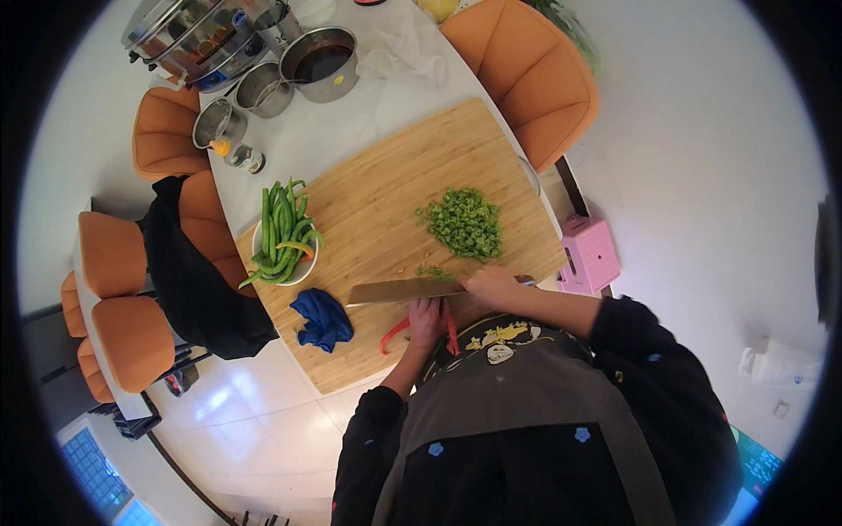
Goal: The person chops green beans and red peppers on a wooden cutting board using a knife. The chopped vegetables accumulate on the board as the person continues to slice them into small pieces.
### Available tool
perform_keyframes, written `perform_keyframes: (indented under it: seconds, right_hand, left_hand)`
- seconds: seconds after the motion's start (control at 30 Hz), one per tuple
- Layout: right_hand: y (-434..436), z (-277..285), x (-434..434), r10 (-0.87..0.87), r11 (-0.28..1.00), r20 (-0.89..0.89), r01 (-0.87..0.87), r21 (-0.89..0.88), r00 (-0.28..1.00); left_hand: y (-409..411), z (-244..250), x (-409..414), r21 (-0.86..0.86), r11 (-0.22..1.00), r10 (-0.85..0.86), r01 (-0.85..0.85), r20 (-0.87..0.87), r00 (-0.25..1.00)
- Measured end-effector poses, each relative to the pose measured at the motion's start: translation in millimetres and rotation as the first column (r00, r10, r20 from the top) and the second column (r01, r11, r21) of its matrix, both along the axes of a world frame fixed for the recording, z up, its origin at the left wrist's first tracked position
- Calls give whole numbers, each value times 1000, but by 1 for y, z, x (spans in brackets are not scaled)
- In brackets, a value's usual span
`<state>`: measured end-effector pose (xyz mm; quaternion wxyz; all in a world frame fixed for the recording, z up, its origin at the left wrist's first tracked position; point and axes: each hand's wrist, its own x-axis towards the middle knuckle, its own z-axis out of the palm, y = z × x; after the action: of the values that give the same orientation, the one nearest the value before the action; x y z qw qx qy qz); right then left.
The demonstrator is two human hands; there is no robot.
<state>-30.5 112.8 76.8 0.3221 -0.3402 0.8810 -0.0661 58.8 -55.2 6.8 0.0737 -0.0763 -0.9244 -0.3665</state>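
Observation:
My right hand (pixel 492 286) is closed around the handle of a cleaver (pixel 401 290), whose wide blade lies across the near part of a wooden cutting board (pixel 368 184). Just below the blade, my left hand (pixel 426 321) presses on red peppers (pixel 393 334); how its fingers hold them is partly hidden. A little chopped green pepper (pixel 432 271) lies along the blade's far side. Beyond it rests a larger heap of chopped green pepper (pixel 466 223). Toward the board's left, long green peppers (pixel 283 223) fill a white bowl (pixel 311 268). A crumpled blue cloth (pixel 322 319) lies near that bowl.
Past the board stand a metal pot with dark liquid (pixel 322 66), two smaller metal pots (pixel 264 91), a yellow-capped bottle (pixel 243 158) and a metal steamer (pixel 204 46). Orange chairs (pixel 526 79) flank the table. A pink stool (pixel 590 255) stands at the right.

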Motion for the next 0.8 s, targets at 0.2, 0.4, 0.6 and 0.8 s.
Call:
perform_keyframes:
  seconds: [0.2,0.4,0.6,0.8]
  right_hand:
    - [-5,8,-12,55,998,38,-54,-26,998]
    - [9,7,-4,17,1000,10,-17,22,1000]
    - [-6,15,-19,-17,995,76,24,-96,997]
    - [10,34,-20,-71,996,120,76,-40,990]
  left_hand:
    - [0,-4,1,-16,999,36,-37,-51,998]
    - [0,7,-3,-24,1000,7,-9,-61,998]
    - [-1,-1,0,47,998,35,-32,-44,998]
    - [1,9,-8,-24,999,29,-32,-100,995]
